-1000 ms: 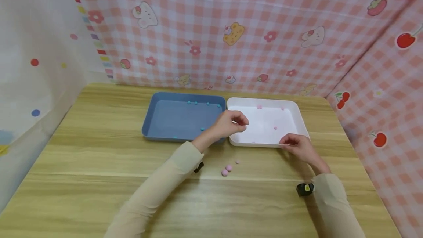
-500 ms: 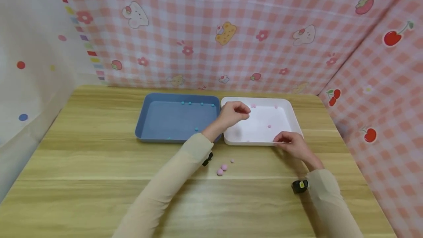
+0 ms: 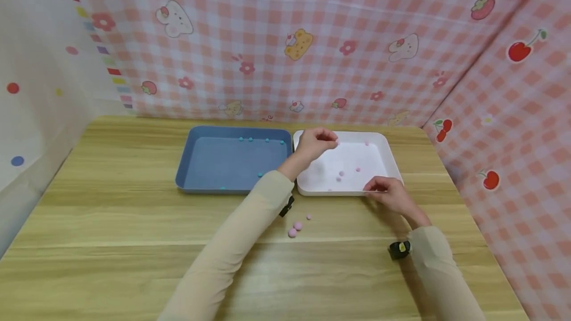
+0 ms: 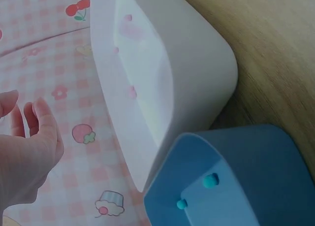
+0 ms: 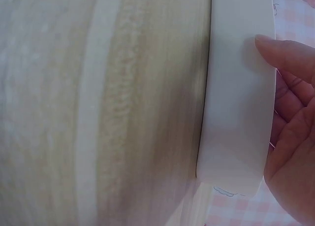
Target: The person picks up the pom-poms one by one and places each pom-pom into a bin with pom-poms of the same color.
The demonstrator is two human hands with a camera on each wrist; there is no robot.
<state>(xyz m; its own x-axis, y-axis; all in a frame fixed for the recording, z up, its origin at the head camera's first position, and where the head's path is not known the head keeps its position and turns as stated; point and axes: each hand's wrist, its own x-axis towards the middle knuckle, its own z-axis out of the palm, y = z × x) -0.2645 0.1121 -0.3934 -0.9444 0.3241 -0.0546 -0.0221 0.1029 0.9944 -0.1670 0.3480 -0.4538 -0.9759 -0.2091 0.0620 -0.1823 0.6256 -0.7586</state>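
We hover our left hand [image 3: 314, 143] over the white tray [image 3: 392, 167] while our right hand [image 3: 387, 192] grips its near rim.

Our left arm reaches far across the table, fingers loosely bent and holding nothing that we can see; the right thumb and fingers pinch the smooth, round-cornered plastic wall. Small pink beads [image 3: 341, 174] lie inside this tray — teal ones in the matte blue tray [image 3: 187, 162] just left of it — and three pink beads [image 3: 295, 228] sit on the grained wooden table [image 3: 111, 222], near us.

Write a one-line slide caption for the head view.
Left hand above white tray, right hand steadying its rim, blue tray alongside.
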